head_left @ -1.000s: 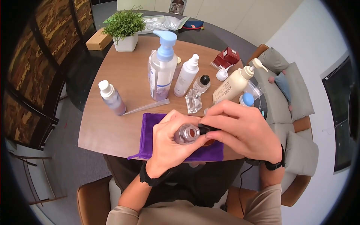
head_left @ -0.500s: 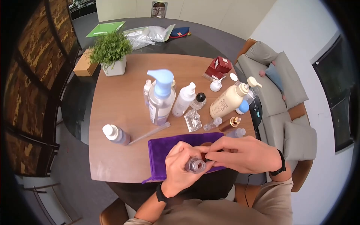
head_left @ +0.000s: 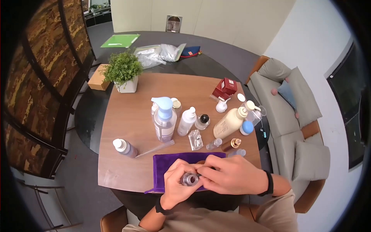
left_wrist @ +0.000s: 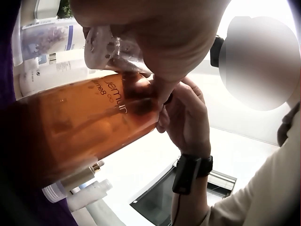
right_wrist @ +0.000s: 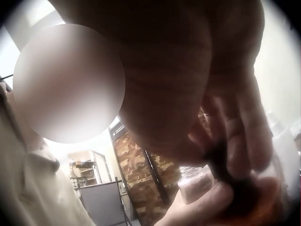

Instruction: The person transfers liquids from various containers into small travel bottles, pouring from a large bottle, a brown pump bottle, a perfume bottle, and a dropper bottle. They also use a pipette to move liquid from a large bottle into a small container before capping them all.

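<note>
In the head view my left hand [head_left: 178,185] grips a small clear bottle [head_left: 189,179], its uncapped mouth facing up. Close beside it, fingers of my right hand [head_left: 234,176] pinch the black top of an amber bottle. The left wrist view shows that amber bottle [left_wrist: 84,125], with dark lettering, standing over the purple cloth [head_left: 160,174]. My left fingers are right at its neck, next to the clear bottle [left_wrist: 106,49]. From the right wrist, the black top [right_wrist: 223,165] appears between fingers and thumb, mostly hidden.
Beyond the cloth stand a blue-pump bottle [head_left: 165,125], a white spray bottle [head_left: 187,123], a cream pump bottle [head_left: 228,125] and several small bottles. At the left are a white-capped bottle [head_left: 125,148] and a clear tapered tube [head_left: 156,148]. A potted plant [head_left: 123,71] stands behind.
The head view has tilted up, so the tabletop shows more fully. Both hands stay together over the purple cloth, still holding the clear bottle and the black top.
</note>
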Demonstrator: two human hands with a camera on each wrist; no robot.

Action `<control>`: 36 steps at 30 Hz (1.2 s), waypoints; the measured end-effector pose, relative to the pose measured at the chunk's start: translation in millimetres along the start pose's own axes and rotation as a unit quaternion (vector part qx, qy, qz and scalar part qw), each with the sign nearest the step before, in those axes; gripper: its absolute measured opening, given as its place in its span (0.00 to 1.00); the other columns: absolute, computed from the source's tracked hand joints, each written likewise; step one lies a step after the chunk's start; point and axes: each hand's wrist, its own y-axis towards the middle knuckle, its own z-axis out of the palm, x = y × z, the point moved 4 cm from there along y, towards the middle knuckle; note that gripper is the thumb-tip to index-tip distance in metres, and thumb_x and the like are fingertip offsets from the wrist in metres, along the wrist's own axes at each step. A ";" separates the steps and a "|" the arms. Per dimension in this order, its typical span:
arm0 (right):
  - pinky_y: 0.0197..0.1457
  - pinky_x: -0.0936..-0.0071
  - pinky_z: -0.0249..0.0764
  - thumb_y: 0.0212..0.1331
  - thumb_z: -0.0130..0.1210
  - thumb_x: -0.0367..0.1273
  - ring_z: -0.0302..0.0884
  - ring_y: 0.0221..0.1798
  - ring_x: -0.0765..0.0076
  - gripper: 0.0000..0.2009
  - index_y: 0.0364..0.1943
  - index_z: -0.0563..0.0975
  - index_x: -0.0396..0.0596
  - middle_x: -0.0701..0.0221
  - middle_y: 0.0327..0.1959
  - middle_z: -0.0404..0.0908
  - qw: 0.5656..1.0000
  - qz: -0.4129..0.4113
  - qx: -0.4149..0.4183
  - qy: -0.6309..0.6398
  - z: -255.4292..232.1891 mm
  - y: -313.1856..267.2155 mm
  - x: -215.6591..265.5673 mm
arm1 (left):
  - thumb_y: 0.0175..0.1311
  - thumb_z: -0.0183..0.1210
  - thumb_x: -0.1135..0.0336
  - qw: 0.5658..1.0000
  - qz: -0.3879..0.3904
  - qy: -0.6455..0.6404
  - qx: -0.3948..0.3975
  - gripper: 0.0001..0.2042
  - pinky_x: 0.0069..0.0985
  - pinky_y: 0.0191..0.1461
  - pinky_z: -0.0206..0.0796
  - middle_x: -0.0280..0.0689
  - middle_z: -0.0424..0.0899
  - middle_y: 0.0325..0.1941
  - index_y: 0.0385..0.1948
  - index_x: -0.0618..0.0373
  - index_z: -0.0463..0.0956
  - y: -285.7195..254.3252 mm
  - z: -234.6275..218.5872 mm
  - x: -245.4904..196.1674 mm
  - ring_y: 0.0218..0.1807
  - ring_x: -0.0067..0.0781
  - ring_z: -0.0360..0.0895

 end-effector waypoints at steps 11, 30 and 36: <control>0.46 0.64 0.85 0.60 0.67 0.26 0.88 0.46 0.64 0.17 0.54 0.88 0.47 0.69 0.50 0.88 0.998 0.007 -0.058 0.007 -18.8 8.7 -29.7 | 0.51 0.87 0.73 0.999 -0.052 0.015 -0.004 0.19 0.30 0.44 0.77 0.41 0.97 0.42 0.32 0.56 0.80 -9.5 0.3 -1.6 0.39 0.32 0.83; 0.57 0.67 0.80 0.63 0.67 0.33 0.82 0.54 0.66 0.12 0.49 0.83 0.47 0.75 0.47 0.83 0.992 -0.094 0.058 -0.069 -28.1 1.2 -14.5 | 0.53 0.86 0.76 1.000 -0.009 -0.012 -0.024 0.18 0.26 0.42 0.75 0.41 0.93 0.39 0.31 0.59 0.79 -9.7 0.3 -2.4 0.37 0.29 0.85; 0.57 0.65 0.81 0.67 0.64 0.32 0.83 0.53 0.63 0.14 0.54 0.81 0.44 0.71 0.48 0.84 0.985 -0.097 0.031 -0.137 -16.6 -6.6 -1.4 | 0.57 0.85 0.71 1.000 0.005 0.003 0.014 0.16 0.30 0.44 0.77 0.41 0.97 0.45 0.32 0.59 0.80 -4.1 -0.4 -11.7 0.38 0.32 0.85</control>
